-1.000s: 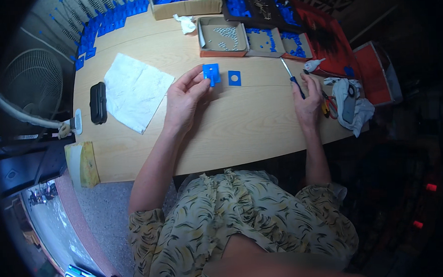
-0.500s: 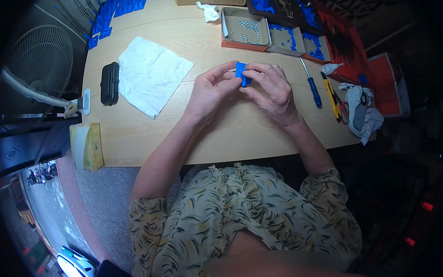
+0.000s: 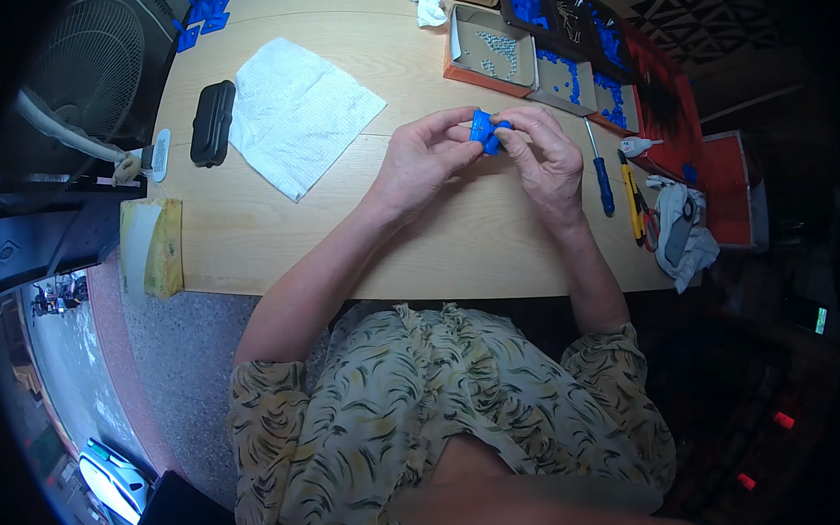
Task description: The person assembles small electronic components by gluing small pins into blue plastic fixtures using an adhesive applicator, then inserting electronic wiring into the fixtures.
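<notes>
Over the table's middle, a small blue plastic part [image 3: 482,129] is pinched between the fingertips of both hands. My left hand [image 3: 425,151] is closed on its left side, thumb below and fingers above. From the right, my right hand [image 3: 544,147] is closed with thumb and forefinger on a rounded blue bit [image 3: 501,134] at the part's right side. Whether that bit is a separate piece, I cannot tell. Fingers cover some of the blue part.
A white paper towel [image 3: 299,109] and black case [image 3: 213,123] lie left. Beyond my hands are a box of small metal pieces [image 3: 473,66] and boxes of blue pieces [image 3: 609,117]. A screwdriver [image 3: 603,177], yellow cutter [image 3: 632,199] and white cloth [image 3: 688,253] lie right.
The view has shifted, so my hands appear a little further right. The blue part has turned between my fingers, and the rounded bit at its right now shows.
</notes>
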Demonstrator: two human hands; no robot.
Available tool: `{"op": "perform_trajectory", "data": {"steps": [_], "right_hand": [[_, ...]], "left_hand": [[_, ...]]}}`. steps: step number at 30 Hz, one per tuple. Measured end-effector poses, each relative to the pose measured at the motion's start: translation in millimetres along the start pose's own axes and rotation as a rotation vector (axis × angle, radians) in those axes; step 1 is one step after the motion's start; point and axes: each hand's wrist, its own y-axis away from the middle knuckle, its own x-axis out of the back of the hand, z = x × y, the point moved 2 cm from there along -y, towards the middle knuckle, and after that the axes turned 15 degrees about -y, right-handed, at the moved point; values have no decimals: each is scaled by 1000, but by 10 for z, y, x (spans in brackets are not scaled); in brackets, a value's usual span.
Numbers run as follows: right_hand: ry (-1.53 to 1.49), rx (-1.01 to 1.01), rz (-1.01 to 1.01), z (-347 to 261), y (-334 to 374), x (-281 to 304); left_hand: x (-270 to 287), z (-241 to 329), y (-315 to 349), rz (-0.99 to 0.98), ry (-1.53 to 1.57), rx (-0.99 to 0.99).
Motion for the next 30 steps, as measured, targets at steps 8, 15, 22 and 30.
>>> {"op": "perform_trajectory", "data": {"steps": [8, 15, 22, 30], "right_hand": [[-132, -140, -29, 9, -47, 9], [-135, -136, -9, 13, -74, 1], [-325, -275, 109, -15, -80, 44], [-1393, -721, 178, 228, 79, -100]], "left_hand": [[3, -13, -4, 14, -32, -1], [23, 6, -22, 12, -31, 3], [35, 125, 11, -1, 44, -74], [1, 157, 42, -51, 86, -79]]}}
